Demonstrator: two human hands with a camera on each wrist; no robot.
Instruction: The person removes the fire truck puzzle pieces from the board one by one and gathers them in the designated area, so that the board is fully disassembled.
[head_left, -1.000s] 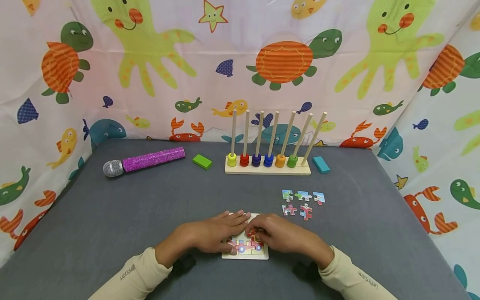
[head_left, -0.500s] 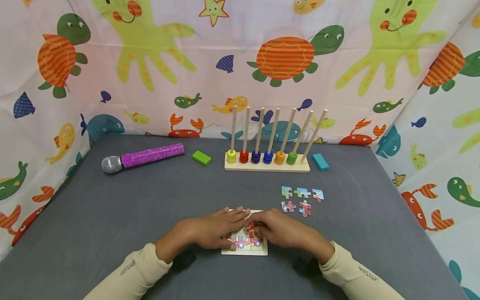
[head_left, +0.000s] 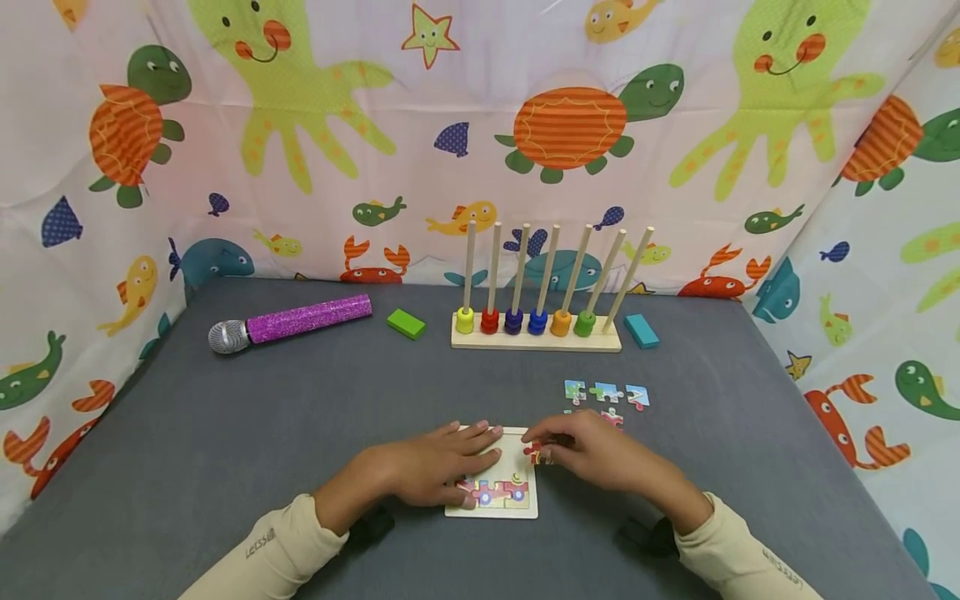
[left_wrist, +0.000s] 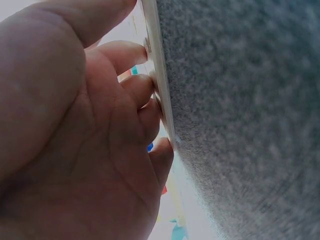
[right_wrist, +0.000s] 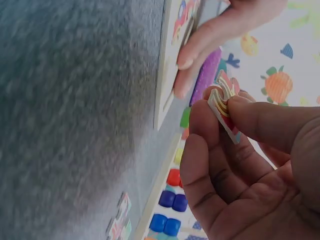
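A small wooden puzzle board point(head_left: 525, 508) lies on the grey table near me, with a few pieces set in its lower row. My left hand point(head_left: 435, 467) rests flat on the board's left part, fingers straight point(left_wrist: 150, 95). My right hand point(head_left: 592, 454) has lifted off the board's right edge and pinches a red puzzle piece point(head_left: 537, 454) between thumb and fingers; the right wrist view shows the puzzle piece point(right_wrist: 223, 107) clearly. Loose puzzle pieces point(head_left: 606, 392) lie just beyond the right hand.
At the back stand a wooden peg rack with coloured rings point(head_left: 536, 321), a green block point(head_left: 406, 324) and a teal block point(head_left: 642, 331). A purple glitter microphone point(head_left: 288, 322) lies back left. Patterned fabric walls enclose the grey table point(head_left: 225, 417).
My right hand has moved right off the board, taking a red piece with it. It now covers part of the lower loose pieces. The left hand stays on the board.
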